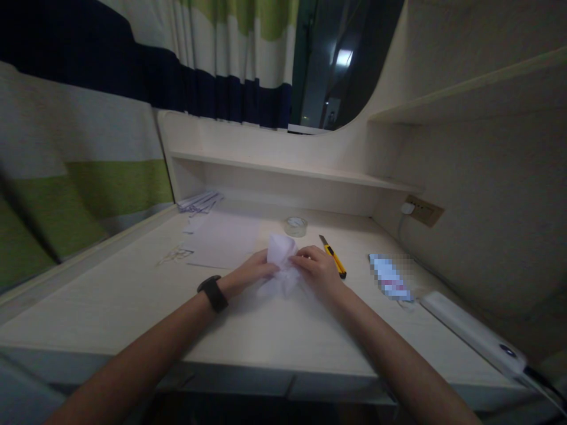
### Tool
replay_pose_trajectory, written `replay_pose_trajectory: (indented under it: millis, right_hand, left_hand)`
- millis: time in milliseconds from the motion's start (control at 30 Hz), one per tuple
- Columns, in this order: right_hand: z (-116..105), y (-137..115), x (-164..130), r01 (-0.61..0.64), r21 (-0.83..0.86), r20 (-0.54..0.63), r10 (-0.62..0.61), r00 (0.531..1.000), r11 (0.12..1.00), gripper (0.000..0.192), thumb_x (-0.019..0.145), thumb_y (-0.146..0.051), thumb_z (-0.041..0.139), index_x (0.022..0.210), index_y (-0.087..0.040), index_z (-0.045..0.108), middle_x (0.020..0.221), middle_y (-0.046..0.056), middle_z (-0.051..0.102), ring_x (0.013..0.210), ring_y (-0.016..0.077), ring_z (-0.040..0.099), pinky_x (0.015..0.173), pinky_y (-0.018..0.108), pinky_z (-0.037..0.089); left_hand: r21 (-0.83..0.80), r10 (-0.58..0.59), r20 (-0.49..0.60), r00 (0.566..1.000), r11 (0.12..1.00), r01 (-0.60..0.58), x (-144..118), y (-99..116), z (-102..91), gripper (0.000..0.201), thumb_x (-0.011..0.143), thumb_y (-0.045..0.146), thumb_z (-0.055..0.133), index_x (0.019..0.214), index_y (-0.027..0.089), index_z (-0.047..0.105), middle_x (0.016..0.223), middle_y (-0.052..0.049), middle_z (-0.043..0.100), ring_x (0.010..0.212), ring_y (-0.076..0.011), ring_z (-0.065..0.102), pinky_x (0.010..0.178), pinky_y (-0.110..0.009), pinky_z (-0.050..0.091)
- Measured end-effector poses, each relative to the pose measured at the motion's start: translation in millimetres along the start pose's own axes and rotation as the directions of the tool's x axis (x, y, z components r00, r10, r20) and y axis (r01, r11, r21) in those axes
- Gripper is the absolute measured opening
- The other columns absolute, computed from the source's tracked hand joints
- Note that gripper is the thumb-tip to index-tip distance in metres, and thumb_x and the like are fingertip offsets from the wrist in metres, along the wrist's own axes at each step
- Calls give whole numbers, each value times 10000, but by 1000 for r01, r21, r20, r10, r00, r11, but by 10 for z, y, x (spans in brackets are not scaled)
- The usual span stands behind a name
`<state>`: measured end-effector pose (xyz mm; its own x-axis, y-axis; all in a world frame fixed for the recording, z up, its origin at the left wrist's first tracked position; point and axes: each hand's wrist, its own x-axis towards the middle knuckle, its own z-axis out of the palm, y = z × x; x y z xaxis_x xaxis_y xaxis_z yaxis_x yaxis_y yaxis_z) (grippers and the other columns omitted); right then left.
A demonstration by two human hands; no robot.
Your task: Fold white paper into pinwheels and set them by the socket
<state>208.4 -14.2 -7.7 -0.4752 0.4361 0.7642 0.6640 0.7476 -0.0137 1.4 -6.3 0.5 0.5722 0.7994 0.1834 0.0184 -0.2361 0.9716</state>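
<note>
Between my two hands, over the middle of the desk [248,336], is a piece of thin white paper [282,251], folded or crumpled, its lower part blurred. My left hand [252,270] grips its left side, with a dark watch on that wrist. The fingers of my right hand [316,267] pinch the paper's right side. Just beyond the paper lies a roll of clear tape [296,226]. A yellow and black utility knife [333,257], blade out, rests beside my right hand.
White sheets [224,239] lie behind my left hand, with folded paper strips [201,202] at the back left and pale loose bands [175,254] nearer. On the right are a phone [390,277], a white power strip [473,333] and a wall socket [424,210]. A low shelf [283,168] spans the back.
</note>
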Motion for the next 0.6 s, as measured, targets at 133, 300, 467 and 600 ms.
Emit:
replay_pose_trajectory:
  millis: [133,300,467,600]
  right_hand:
    - [-27,-21,23,-190,136,20,189,982,972,244,854,-195,534,1057,-236,664,840,51,647,758,160,581,675,263,438]
    - [-82,-30,81,-435,275,35,444,896,857,303,811,-243,584,1110,-207,622,692,3,621,577,124,540,554,236,411]
    - [-151,41,128,-494,506,116,512,851,707,243,812,-324,570,986,-174,651,613,-4,595,528,116,525,508,231,399]
    - [-186,133,131,-535,573,235,501,833,621,246,800,-357,586,941,-173,668,620,7,631,500,111,510,491,237,390]
  left_hand:
    - [17,38,-20,999,999,-38,-2,47,11,299,635,161,523,925,111,573,851,-51,596,737,-159,516,647,-259,409]
    - [35,64,-3,998,997,-64,37,4,-4,319,606,144,500,912,117,586,818,-39,602,731,-162,516,651,-257,405]
    - [-7,11,-6,1000,1000,-11,3,71,22,306,604,139,489,892,117,591,791,-32,601,695,-152,509,622,-248,386]
    - [-52,-48,-51,998,998,45,-13,103,48,269,583,116,472,827,111,585,746,-33,580,672,-144,499,578,-236,361]
